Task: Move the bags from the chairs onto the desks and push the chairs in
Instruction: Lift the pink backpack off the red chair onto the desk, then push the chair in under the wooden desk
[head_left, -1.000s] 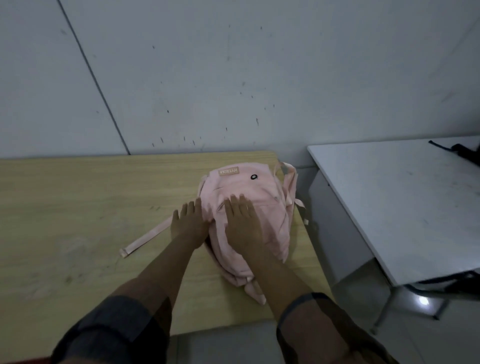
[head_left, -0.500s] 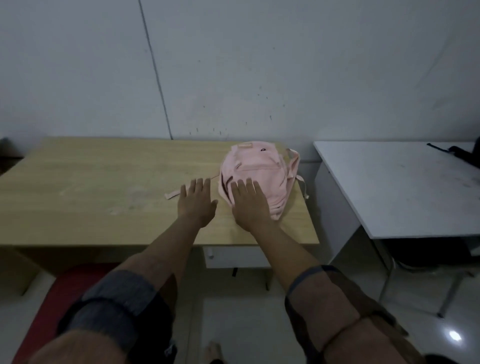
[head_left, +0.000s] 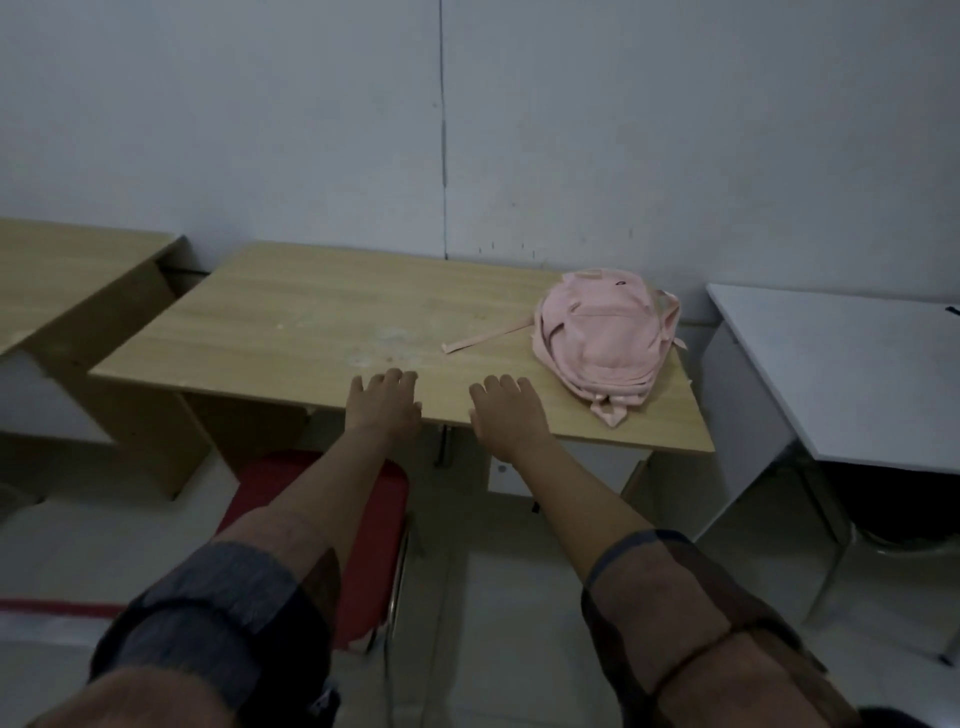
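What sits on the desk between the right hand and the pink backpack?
Nothing: in the head view, only bare wooden desk separates the right hand from the pink backpack.

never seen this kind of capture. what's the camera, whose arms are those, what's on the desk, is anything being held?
There is no robot: a person wears a wide-angle camera on the head, looking forward and down, so the arms are their own. The left hand and right hand are open and empty, fingers spread over the near edge of the wooden desk. A pink backpack lies on the desk's right side, one strap trailing left. A red chair stands below the arms, not pushed in. A white desk stands to the right.
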